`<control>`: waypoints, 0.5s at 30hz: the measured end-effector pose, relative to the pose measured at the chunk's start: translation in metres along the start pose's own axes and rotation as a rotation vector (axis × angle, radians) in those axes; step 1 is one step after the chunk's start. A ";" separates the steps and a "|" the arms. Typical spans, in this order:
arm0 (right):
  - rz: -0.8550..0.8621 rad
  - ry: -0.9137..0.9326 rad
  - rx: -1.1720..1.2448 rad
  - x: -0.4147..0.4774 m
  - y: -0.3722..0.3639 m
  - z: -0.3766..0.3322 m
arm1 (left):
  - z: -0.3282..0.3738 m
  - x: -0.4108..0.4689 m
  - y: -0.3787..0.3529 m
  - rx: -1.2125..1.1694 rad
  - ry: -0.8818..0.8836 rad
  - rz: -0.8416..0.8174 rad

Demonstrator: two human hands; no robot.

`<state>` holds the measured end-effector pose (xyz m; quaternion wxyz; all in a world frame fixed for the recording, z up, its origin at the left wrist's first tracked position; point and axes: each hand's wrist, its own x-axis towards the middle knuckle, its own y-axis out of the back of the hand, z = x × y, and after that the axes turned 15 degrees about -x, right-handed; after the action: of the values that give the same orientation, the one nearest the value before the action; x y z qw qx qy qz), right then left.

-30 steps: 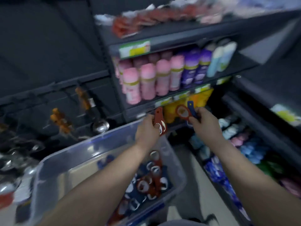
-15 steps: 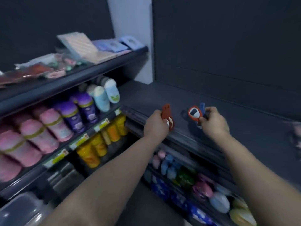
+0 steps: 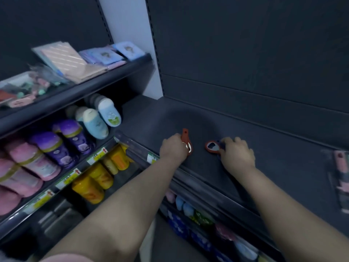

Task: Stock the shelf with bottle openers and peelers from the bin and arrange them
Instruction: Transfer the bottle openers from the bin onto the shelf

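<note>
Dark grey shelf (image 3: 264, 167) boards fill the view ahead of me, the one I am stocking backed by a plain dark panel. My left hand (image 3: 172, 148) is curled round a red bottle opener (image 3: 185, 136); its holed end sticks up past my knuckles, and my fingers hide most of the white part lower down. My right hand (image 3: 237, 154) pinches the handle of an orange-ringed opener (image 3: 211, 147), whose round head lies flat on the board. The handle is covered, and a sliver of blue beside my fingertips is too hidden to identify. At the right edge, pinkish packets (image 3: 340, 167) are blurred and cut off.

Yellow-green price tags (image 3: 98, 155) with red arrows run along the left shelf rails, their print too smeared to read. Labels on the purple bottles (image 3: 56, 146), the pale blue bottles (image 3: 108, 114) and the yellow bottles (image 3: 88, 188) are no clearer.

Half a second ago both hands held these openers up over the front rail; now they are down on the board, side by side and a little apart. The bin, under my arms a second ago, is out of view.
</note>
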<state>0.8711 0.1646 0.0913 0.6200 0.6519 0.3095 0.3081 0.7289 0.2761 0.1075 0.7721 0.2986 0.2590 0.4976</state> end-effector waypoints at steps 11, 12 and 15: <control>0.205 0.277 -0.112 0.003 0.003 -0.043 | -0.033 -0.002 0.024 0.158 -0.063 0.213; 0.199 0.305 -0.114 0.002 0.003 -0.052 | -0.038 -0.006 0.029 0.171 -0.067 0.215; 0.211 0.390 -0.126 -0.007 0.004 -0.079 | -0.057 -0.020 0.048 0.241 -0.083 0.226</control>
<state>0.8048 0.2071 0.0986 0.5521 0.5688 0.3339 0.5101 0.6526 0.2848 0.1049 0.6800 0.4366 0.2493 0.5337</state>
